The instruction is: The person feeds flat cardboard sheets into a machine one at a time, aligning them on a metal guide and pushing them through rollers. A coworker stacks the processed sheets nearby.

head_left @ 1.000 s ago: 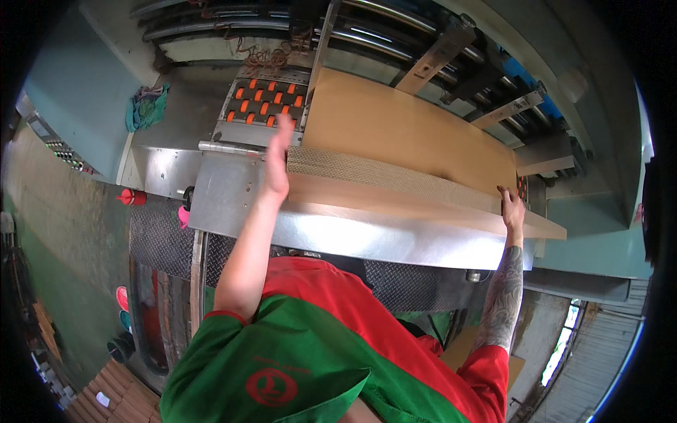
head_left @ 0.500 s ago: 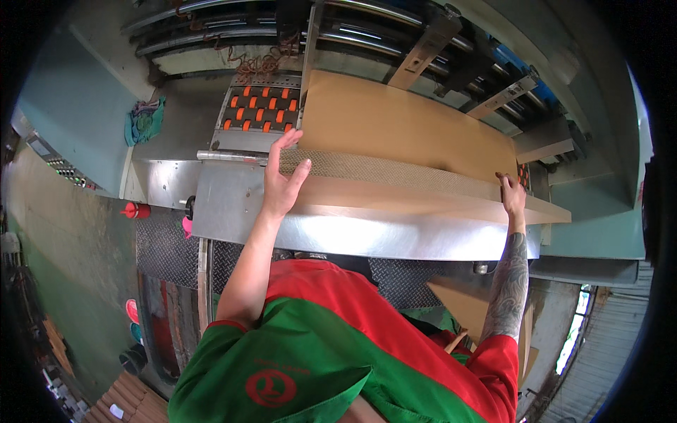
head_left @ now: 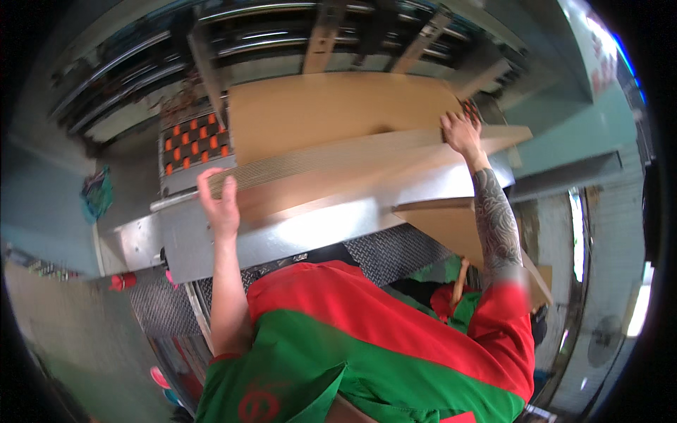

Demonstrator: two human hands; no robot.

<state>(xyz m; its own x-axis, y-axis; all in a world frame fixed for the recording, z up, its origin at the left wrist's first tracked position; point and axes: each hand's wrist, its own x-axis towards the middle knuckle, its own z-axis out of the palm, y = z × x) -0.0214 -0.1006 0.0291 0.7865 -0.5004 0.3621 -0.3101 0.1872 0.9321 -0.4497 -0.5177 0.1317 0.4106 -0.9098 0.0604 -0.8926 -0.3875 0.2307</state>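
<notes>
Cardboard stack on metal table, rollers left

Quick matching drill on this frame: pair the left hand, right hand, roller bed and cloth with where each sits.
Things:
1 left hand
2 right hand
3 orange roller bed
4 teal cloth

Places:
A on the machine's side wall, far left
B at the left end of the cardboard stack
C at the stack's right end
D beyond the stack's left end, on the machine

Pairs: 1-B, 2-C, 3-D, 4-A
</notes>
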